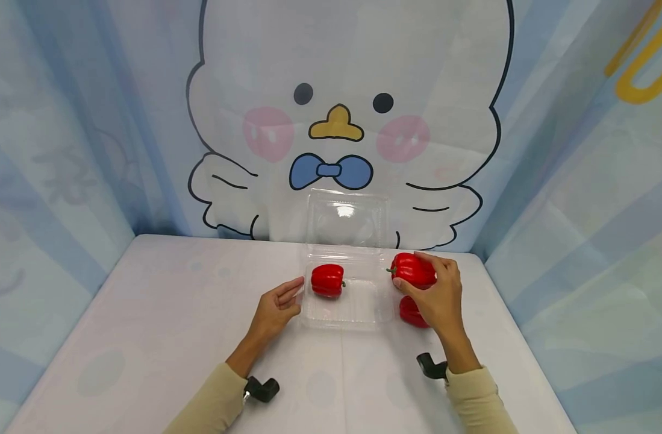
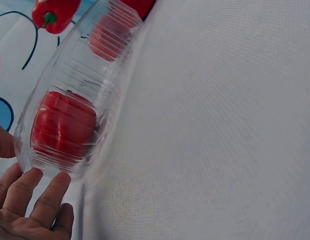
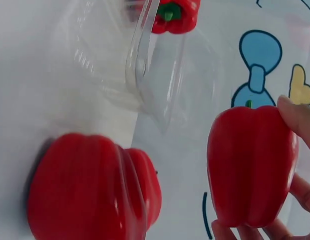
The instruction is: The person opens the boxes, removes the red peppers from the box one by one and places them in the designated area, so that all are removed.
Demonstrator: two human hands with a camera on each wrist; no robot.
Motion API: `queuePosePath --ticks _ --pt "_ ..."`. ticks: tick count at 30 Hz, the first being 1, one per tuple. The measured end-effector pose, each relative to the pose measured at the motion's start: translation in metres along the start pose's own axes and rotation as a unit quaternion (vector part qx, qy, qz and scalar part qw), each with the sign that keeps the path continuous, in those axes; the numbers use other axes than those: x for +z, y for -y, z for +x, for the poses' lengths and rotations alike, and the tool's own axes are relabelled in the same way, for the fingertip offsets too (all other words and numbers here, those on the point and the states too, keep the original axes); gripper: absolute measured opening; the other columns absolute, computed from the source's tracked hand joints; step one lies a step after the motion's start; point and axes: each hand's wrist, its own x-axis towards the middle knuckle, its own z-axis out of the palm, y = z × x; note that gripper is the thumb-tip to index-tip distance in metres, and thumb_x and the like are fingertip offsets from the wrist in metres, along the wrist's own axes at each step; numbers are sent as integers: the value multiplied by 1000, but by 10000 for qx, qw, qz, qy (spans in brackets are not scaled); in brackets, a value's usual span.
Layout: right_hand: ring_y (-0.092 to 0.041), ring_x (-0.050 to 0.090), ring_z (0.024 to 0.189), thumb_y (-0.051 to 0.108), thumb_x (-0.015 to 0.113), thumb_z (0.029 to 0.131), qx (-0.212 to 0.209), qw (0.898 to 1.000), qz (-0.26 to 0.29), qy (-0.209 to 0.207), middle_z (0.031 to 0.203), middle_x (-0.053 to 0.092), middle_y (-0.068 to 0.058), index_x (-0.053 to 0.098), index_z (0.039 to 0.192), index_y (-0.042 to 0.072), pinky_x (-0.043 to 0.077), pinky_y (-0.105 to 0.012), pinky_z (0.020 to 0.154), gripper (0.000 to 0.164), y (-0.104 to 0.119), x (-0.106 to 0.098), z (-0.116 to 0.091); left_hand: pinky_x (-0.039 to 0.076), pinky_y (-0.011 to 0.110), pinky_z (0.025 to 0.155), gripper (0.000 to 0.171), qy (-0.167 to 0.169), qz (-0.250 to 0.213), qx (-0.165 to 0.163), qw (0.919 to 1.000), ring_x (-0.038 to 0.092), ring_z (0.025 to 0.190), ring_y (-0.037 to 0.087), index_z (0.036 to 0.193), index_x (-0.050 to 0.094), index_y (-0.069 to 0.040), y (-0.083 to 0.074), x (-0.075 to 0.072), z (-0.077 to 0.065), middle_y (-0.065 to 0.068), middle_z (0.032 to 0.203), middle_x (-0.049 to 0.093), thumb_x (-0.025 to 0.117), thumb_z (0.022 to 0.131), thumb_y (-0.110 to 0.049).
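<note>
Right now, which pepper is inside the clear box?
The pepper by the left hand, in the left half of the box. The others are outside: one in the right hand, the rest on the table.

From the head, looking forward and down, far enough back for the white table [image 1: 146, 343], left hand [image 1: 276, 310], right hand [image 1: 443, 294] and blue-and-white cartoon-printed cloth backdrop [image 1: 336, 54] together. From the left wrist, low and close beside the clear plastic hinged box [image 1: 365, 301], tipped sideways, with table down the right. From the right wrist, tipped the opposite way, with table at left, and very near the glossy red bell pepper [image 3: 252, 165] in that hand. Shared by both wrist views: box, held pepper and backdrop, from opposite sides.
</note>
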Motion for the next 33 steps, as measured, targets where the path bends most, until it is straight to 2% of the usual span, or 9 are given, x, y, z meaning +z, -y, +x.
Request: queuePosePath --ticks 9,19,33 --pt "-41 45 141 27 91 84 -19 9999 -89 -98 146 49 -21 58 151 17 59 -69 101 75 -21 -18 14 48 36 115 60 -25 43 -34 10000 56 146 31 152 58 -6 -1 1 -2 11 157 59 63 94 8" --pt "-45 45 141 24 90 84 -7 9993 -311 -210 152 47 -25 57 152 14 58 -69 101 76 -45 -34 29 48 35 115 60 -24 -1 -25 10000 56 147 29 152 58 -7 1 0 0 9 157 59 63 94 8" --pt "-50 41 143 23 89 85 381 9976 -575 -19 153 42 -29 53 155 13 58 -72 100 79 -71 -47 50 48 36 115 60 -14 0 10 10000 57 145 31 152 58 -6 -2 0 0 11 157 59 62 94 9"
